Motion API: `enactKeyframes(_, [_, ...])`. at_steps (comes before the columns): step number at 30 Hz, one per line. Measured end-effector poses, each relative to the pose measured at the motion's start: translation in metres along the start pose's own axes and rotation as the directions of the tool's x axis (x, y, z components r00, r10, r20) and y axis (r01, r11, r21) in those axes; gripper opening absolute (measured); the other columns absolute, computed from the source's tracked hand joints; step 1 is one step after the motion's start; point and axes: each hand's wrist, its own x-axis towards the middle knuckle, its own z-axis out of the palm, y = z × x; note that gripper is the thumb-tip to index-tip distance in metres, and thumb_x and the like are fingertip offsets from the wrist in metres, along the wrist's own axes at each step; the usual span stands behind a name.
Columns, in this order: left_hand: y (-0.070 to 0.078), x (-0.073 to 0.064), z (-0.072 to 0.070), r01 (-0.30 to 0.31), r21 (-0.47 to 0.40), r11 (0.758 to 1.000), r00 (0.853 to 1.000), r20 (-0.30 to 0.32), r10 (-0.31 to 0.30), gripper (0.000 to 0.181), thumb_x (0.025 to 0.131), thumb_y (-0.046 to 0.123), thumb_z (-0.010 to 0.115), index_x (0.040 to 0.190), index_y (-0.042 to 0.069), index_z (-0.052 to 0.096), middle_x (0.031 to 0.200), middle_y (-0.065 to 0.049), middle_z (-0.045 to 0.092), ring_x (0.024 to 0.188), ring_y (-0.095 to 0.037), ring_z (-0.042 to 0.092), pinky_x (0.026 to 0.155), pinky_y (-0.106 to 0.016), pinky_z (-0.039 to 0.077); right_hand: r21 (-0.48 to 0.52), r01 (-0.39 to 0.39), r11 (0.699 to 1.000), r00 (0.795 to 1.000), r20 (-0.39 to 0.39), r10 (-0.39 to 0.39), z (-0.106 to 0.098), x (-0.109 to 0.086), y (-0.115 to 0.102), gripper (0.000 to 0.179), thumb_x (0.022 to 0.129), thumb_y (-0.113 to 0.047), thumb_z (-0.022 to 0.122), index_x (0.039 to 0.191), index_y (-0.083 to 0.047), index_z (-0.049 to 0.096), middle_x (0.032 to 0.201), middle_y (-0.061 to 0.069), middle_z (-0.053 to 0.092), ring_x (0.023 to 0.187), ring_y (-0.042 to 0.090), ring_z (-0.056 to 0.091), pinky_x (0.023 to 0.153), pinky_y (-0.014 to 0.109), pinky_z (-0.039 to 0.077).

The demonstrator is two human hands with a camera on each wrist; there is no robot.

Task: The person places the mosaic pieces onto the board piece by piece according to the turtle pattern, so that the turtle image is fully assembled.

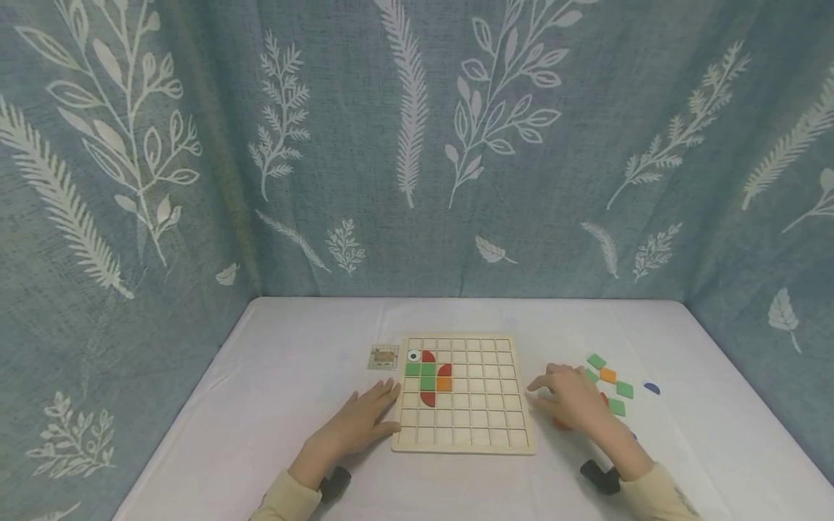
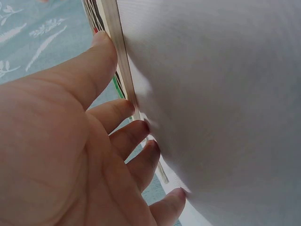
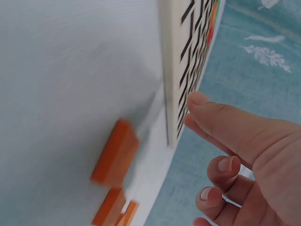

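A wooden grid board (image 1: 485,416) lies flat on the table. In its upper left are green squares (image 1: 428,383), red rounded pieces (image 1: 427,399), an orange square (image 1: 444,384) and a white eye piece (image 1: 413,355). My left hand (image 1: 358,423) rests at the board's left edge, fingers extended, the thumb touching the rim (image 2: 123,61). My right hand (image 1: 570,396) hovers just off the right edge, thumb and index fingertips close together and the other fingers curled. No piece shows between them. Orange pieces (image 3: 116,153) lie below it in the right wrist view.
Loose green squares (image 1: 624,390), an orange square (image 1: 608,375) and a blue half-round piece (image 1: 652,388) are scattered right of the board, some partly hidden by the right hand. A small picture card (image 1: 384,357) lies left of the board. Patterned curtains (image 1: 365,145) stand behind the table.
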Motion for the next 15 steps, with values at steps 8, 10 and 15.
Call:
enactKeyframes(8, [0.003, -0.001, -0.002, -0.003, -0.005, 1.000, 1.000, 0.002, 0.003, 0.067, 0.089, 0.042, 0.055, 0.142, 0.005, 0.036, 0.149, -0.014, 0.031, 0.139, -0.033, 0.023, 0.112, -0.059, 0.015, -0.032, 0.025, 0.999, 0.999, -0.041, -0.027, -0.004, -0.015, 0.014, 0.011, 0.072, -0.023, 0.077, 0.081, -0.017, 0.074, 0.062, -0.011, 0.049, 0.058, 0.005, 0.037, 0.062, 0.027, 0.032])
enactKeyframes(10, [0.003, -0.001, -0.002, 0.002, -0.005, 1.000, 1.000, 0.003, -0.002, 0.067, 0.089, 0.042, 0.055, 0.142, 0.005, 0.036, 0.149, -0.014, 0.030, 0.139, -0.032, 0.023, 0.112, -0.058, 0.015, -0.022, 0.017, 1.000, 0.999, -0.035, -0.018, -0.005, -0.019, 0.016, 0.011, 0.072, -0.024, 0.078, 0.081, -0.018, 0.074, 0.063, -0.012, 0.050, 0.060, 0.005, 0.039, 0.063, 0.029, 0.034])
enactKeyframes(15, [0.003, -0.001, -0.001, 0.009, -0.007, 1.000, 1.000, 0.006, -0.009, 0.068, 0.089, 0.043, 0.055, 0.142, 0.006, 0.035, 0.150, -0.013, 0.030, 0.140, -0.031, 0.022, 0.113, -0.057, 0.014, 0.018, -0.036, 0.999, 0.999, 0.023, 0.036, -0.006, -0.026, 0.022, 0.013, 0.073, -0.027, 0.078, 0.084, -0.020, 0.073, 0.066, -0.013, 0.050, 0.061, 0.005, 0.040, 0.066, 0.030, 0.033])
